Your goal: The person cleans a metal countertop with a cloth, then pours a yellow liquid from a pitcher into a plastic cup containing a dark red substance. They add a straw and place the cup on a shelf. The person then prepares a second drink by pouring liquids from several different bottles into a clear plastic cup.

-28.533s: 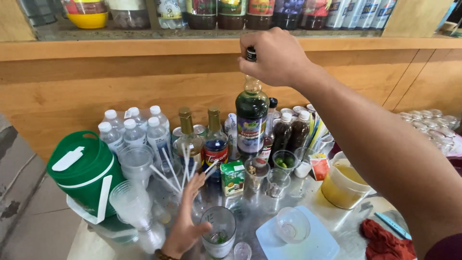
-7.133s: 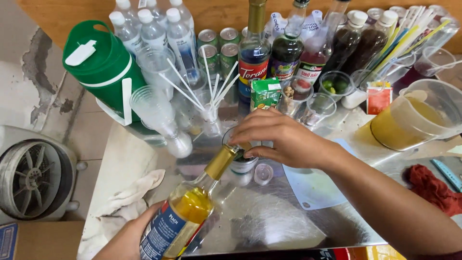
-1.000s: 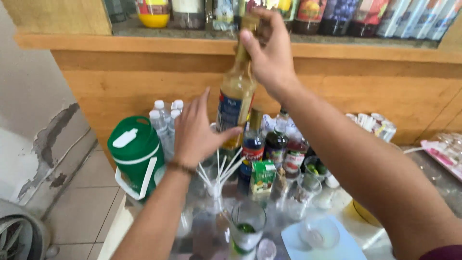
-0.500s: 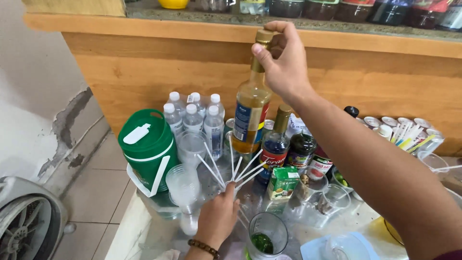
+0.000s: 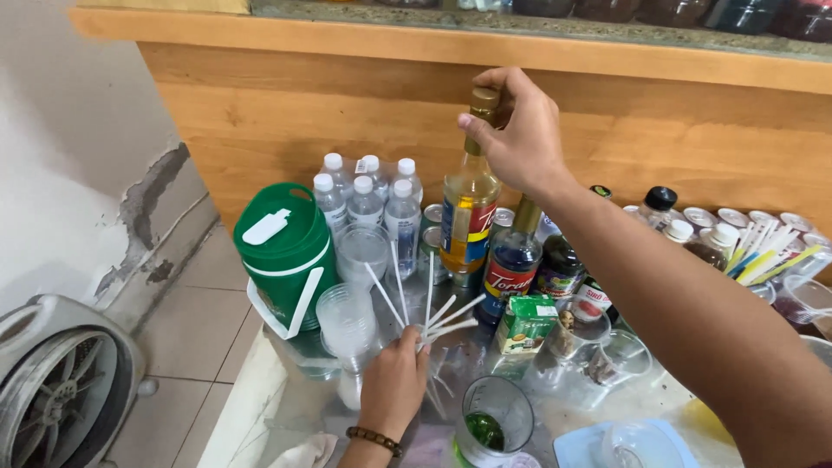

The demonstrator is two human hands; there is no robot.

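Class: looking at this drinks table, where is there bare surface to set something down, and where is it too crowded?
Free: the table's near-left corner, bordered by the stacked plastic cups, the left hand and the white cloth. Crowded: everything from the green jug past the water bottles to the syrup bottle in the right hand.

At the frame's centre, a clear syrup bottle [image 5: 469, 217] filled with golden-yellow liquid is seen, capped in gold and wrapped in a blue, yellow and red label. Beside it, a dark blue bottle [image 5: 513, 264] is marked by a red label. White straws [image 5: 431, 314] are fanned out at lower centre. A green jug [image 5: 286, 251] with white lid tab and handle is placed at left. A dark brown beaded bracelet [image 5: 373, 439] is shown at the bottom
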